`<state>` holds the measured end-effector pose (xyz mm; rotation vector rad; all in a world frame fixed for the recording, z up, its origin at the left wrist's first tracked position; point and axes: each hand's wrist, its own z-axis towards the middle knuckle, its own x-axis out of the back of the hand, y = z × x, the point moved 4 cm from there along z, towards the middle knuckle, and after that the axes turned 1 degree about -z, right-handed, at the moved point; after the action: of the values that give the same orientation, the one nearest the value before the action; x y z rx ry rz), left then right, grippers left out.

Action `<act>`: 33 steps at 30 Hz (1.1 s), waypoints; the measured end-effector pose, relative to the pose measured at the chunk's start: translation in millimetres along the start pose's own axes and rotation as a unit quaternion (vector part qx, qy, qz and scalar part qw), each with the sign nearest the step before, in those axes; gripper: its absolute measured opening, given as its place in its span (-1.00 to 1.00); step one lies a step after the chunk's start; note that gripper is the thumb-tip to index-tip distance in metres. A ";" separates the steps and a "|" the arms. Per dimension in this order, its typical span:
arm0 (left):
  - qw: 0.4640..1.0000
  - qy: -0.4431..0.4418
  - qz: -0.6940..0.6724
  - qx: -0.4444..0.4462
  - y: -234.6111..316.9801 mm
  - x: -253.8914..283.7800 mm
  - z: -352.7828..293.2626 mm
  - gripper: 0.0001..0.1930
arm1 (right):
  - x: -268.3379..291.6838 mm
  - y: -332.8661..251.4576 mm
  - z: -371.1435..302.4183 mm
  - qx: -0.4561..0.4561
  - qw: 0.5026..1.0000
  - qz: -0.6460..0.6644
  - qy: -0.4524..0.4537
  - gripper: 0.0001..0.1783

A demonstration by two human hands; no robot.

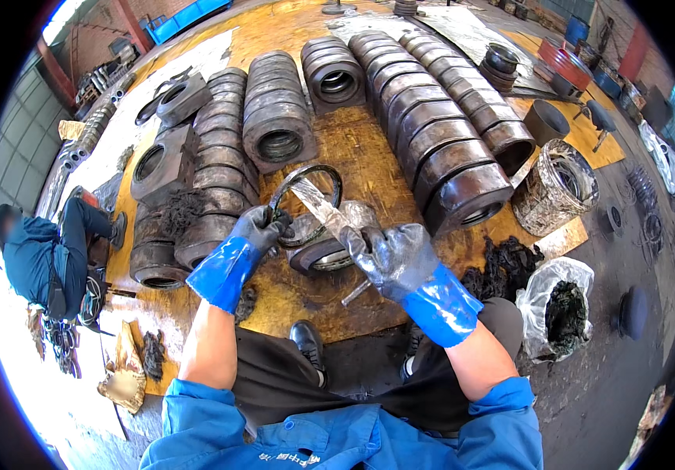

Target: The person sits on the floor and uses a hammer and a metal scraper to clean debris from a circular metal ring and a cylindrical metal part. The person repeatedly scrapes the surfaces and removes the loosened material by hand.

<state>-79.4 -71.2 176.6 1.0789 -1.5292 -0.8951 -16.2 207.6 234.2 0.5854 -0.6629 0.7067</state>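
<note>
My left hand point(261, 229), in a grey-and-blue rubber glove, is closed around the lower left side of a dark, shiny ring point(336, 174) held upright above the board. My right hand point(394, 254), gloved alike, grips a flat, pale, stained tool point(318, 205) like a scraper or brush. Its flat end reaches into the ring's opening, and a thin rod end sticks out below my fist. Whether the tool touches the ring, I cannot tell. Behind and below both hands a thick metal collar point(310, 257) lies on the board, partly hidden by them.
Rows of heavy metal collars point(427, 129) stand ahead on the oily yellow board point(357, 145). To the right are a smeared bucket point(554, 188), dark rags point(506, 266) and a plastic-lined container of dark grease point(561, 313). Another person point(48, 254) sits low at the left.
</note>
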 end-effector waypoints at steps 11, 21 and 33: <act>0.992 0.042 -0.114 -0.028 12.7 -4.5 8.4 -0.80 | -17.5 17.0 -22.9 -0.159 0.927 0.338 0.020 -0.41; 0.931 0.104 -0.343 -0.061 1.4 21.8 29.7 -0.75 | -60.4 25.3 -64.7 -0.552 0.228 0.791 0.130 -0.61; 0.898 0.100 -0.398 -0.160 13.2 13.3 20.7 -0.70 | -60.0 21.6 -58.6 -0.557 0.131 0.812 0.118 -0.64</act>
<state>-103.2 -79.2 188.7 1.5141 -0.6976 -1.4702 -46.7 237.3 158.8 -2.2433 -1.0896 1.8092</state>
